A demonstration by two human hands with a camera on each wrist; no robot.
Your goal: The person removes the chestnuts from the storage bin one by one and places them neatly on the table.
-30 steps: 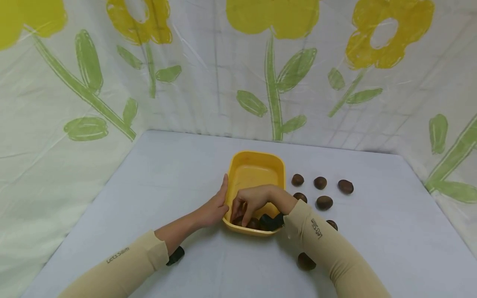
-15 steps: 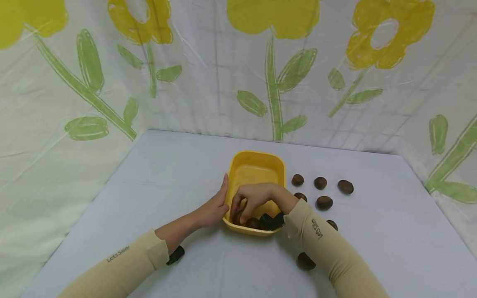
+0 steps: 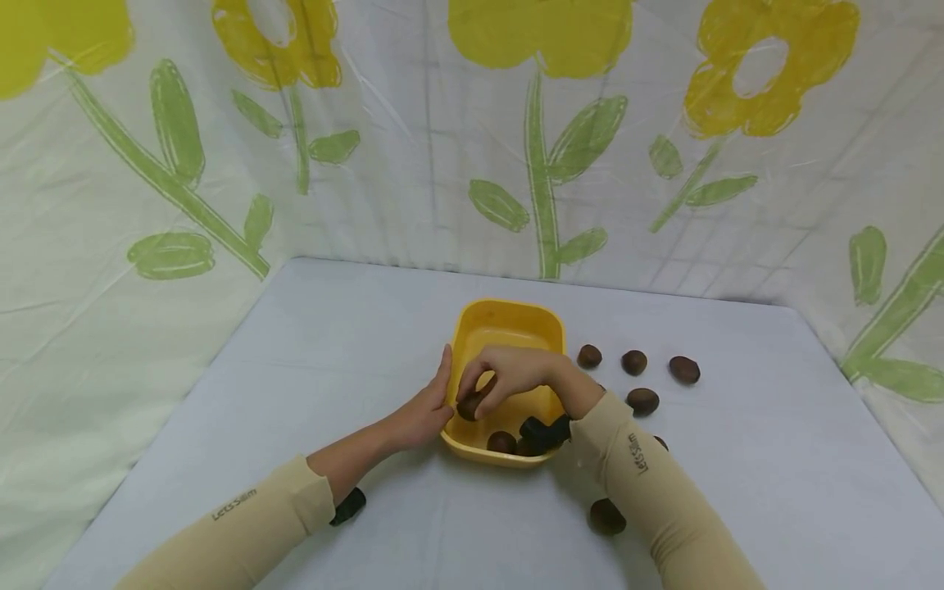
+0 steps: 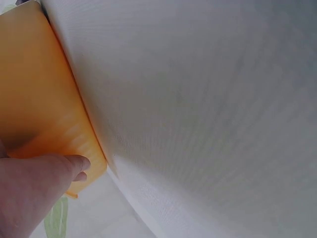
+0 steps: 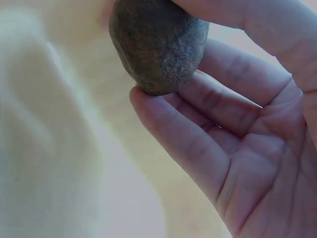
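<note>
My right hand (image 3: 516, 369) pinches a brown chestnut (image 3: 472, 406) between thumb and fingertips, over the near-left part of a yellow plastic container (image 3: 451, 360). In the right wrist view the chestnut (image 5: 156, 47) shows its rough, dull side, and the fingers (image 5: 183, 139) reach under it. The left hand (image 3: 420, 419) lies against the container's left outer wall, its index finger stretched along it and thumb at the rim. In the left wrist view, fingertips touch the orange-yellow wall (image 4: 44, 74). Another chestnut (image 3: 501, 442) rests at the container's near end, beside the black wrist device (image 3: 542, 430).
On the white tabletop (image 3: 332, 344), several chestnuts lie right of the container, among them one (image 3: 684, 369) farthest right and one (image 3: 607, 517) near the right sleeve (image 3: 649, 492). A flower-patterned curtain (image 3: 398, 164) hangs behind the table.
The right hand has lifted the chestnut from the container's near-left corner, up and slightly away from the near rim. The left hand has stayed against the container.
</note>
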